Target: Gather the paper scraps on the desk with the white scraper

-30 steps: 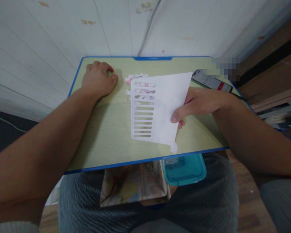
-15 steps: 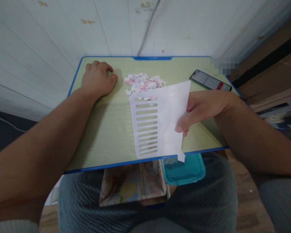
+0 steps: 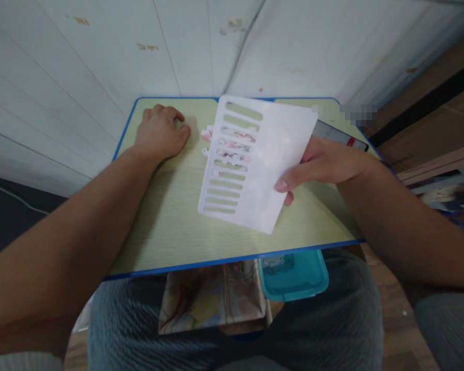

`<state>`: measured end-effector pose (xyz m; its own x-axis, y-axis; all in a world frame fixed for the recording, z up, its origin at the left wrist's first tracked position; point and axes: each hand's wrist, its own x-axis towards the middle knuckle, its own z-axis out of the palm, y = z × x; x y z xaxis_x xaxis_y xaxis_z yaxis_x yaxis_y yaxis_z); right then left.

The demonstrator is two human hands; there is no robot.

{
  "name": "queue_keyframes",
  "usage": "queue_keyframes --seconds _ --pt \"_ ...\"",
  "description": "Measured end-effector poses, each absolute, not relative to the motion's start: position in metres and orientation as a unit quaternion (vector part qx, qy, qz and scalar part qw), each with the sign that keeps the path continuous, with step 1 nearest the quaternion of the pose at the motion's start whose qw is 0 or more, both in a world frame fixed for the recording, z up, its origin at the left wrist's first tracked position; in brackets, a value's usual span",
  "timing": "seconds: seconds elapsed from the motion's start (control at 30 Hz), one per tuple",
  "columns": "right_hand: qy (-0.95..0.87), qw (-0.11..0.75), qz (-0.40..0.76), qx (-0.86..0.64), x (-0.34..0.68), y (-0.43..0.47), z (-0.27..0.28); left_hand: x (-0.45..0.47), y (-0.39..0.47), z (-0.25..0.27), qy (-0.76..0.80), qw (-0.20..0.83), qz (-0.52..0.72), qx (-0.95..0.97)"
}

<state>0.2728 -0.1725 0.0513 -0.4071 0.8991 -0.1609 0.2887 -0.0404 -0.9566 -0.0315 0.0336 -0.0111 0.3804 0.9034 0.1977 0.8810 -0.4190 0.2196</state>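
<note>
The panel (image 3: 276, 149) tilts above the counter's (image 3: 158, 226) middle, its edge pinched in the right hand (image 3: 315, 164); a brisk swing could fan the loose scraps (image 3: 207, 134) behind off the far edge. The left hand (image 3: 162, 131) rests half-open near the far left corner. Below the near edge sits a teal box (image 3: 297, 295), contents unclear.

Grn tbl (image 3: 174, 221), ppr scraps (image 3: 206, 134), 1 phone (image 3: 337, 133)

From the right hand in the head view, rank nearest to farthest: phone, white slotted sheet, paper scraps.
1. White slotted sheet, in the grip of the right hand.
2. Phone, just beyond the hand, partly hidden.
3. Paper scraps, left of the hand, partly behind the sheet.
</note>
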Motion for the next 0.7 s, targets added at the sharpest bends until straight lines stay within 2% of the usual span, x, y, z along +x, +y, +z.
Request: queue_keyframes --seconds 0.1,0.27,0.37,0.47,0.7 --pt "-0.651 0.349 0.529 -0.417 0.269 -0.164 0.043 -0.029 0.029 -0.008 0.558 0.03 0.154 0.815" --pt "-0.588 0.526 0.412 -0.455 0.258 -0.156 0.031 -0.027 0.027 -0.008 0.544 0.044 0.171 0.82" --pt "-0.566 0.574 0.352 -0.476 0.256 -0.159 0.03 -0.028 0.029 -0.01 0.545 0.068 0.185 0.815" --pt "-0.586 0.555 0.324 -0.493 0.255 -0.164 0.032 -0.03 0.031 -0.013 0.542 0.091 0.201 0.811" --pt "-0.653 0.445 0.332 -0.515 0.24 -0.17 0.026 -0.029 0.027 -0.013 0.546 0.06 0.194 0.813"
